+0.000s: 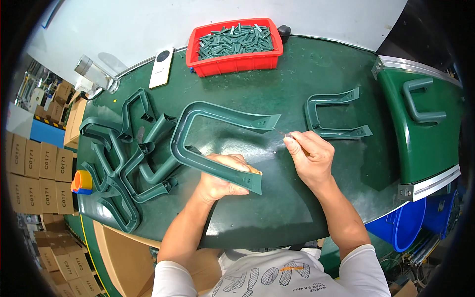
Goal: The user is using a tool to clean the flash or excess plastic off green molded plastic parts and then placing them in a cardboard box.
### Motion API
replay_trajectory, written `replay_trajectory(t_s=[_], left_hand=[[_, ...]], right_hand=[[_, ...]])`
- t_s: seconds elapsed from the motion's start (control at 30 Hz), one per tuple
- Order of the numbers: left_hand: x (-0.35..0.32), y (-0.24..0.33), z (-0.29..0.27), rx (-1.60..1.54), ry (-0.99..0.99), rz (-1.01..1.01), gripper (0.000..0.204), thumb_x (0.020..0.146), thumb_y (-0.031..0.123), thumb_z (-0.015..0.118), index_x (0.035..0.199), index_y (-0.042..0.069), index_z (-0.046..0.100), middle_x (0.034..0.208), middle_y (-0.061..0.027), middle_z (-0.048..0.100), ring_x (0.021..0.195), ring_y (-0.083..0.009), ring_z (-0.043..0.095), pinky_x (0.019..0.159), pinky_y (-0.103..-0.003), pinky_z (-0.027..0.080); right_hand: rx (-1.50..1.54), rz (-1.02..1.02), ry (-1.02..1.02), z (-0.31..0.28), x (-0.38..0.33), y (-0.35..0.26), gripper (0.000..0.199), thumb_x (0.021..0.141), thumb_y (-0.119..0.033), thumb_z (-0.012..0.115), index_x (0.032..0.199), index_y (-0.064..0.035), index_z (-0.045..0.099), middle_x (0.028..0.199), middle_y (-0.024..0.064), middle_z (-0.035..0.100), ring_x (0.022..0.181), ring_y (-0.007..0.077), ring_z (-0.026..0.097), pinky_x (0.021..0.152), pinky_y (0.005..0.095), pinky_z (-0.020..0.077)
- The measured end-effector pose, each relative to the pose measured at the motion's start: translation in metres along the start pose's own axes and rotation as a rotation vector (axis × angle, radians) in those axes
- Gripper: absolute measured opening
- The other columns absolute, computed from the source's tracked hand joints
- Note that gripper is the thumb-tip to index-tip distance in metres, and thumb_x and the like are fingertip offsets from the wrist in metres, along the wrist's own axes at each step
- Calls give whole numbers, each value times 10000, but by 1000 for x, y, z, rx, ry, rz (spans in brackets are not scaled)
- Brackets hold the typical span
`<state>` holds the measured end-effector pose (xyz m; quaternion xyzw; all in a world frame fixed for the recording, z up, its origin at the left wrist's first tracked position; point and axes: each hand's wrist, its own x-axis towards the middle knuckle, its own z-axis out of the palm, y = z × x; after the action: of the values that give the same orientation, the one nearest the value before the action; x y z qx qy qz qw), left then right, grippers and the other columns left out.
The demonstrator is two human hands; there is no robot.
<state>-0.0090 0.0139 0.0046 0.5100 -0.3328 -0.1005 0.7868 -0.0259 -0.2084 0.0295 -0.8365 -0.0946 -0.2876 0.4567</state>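
My left hand (220, 182) is closed round the lower arm of a green plastic U-shaped handle (184, 129), held tilted over the table with its open end toward the right. Close to the tip of the handle's upper arm is my right hand (315, 157). Its thumb and forefinger pinch a small thin tool (280, 132) that points at that tip; its exact kind is too small to tell. Another green U-shaped handle (310, 115) lies beyond my right hand. On the left, several similar handles (115, 151) lie in a tangled heap.
A red bin (237, 64) of small green pieces stands at the back of the green table (277, 213). Nearby lie a phone (161, 68) and a glass bottle (96, 74). A yellow-orange tape roll (82, 181) sits at the left edge. A curved green panel (425, 133) with a handle stands right.
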Motion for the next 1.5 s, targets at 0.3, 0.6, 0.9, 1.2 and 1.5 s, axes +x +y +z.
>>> replay_trajectory(t_s=[0.3,0.6,0.9,1.2,1.5], left_hand=[[2,0,3,0,-41,38,396,582,110,850,924,51,660,799,-174,686,772,-286,684,635,-333,484],[4,-4,11,-9,-122,6,386,535,149,873,849,37,678,769,-168,682,676,-279,656,587,-333,500],[4,0,4,-3,-123,-7,408,539,111,864,891,32,674,803,-161,686,682,-256,641,606,-338,479],[4,1,3,2,-130,-14,394,549,101,857,890,34,671,811,-171,687,690,-250,643,606,-331,480],[-4,-4,2,-22,11,-125,390,566,67,845,900,9,651,795,-144,668,705,-218,629,642,-322,488]], right_hand=[[-46,-64,104,0,4,2,103,778,-86,703,809,5,667,606,68,570,503,167,517,462,280,399],[263,372,87,-26,17,18,197,869,-181,636,866,9,685,648,34,563,549,91,514,479,229,394],[773,648,-415,-32,14,3,377,927,-281,523,722,25,603,493,75,522,374,109,457,387,225,367],[784,620,-428,-33,13,5,373,914,-296,559,709,8,627,497,44,530,394,84,472,382,218,374],[540,497,-486,-35,13,9,359,896,-278,591,673,2,622,497,47,530,415,96,473,405,243,371]])
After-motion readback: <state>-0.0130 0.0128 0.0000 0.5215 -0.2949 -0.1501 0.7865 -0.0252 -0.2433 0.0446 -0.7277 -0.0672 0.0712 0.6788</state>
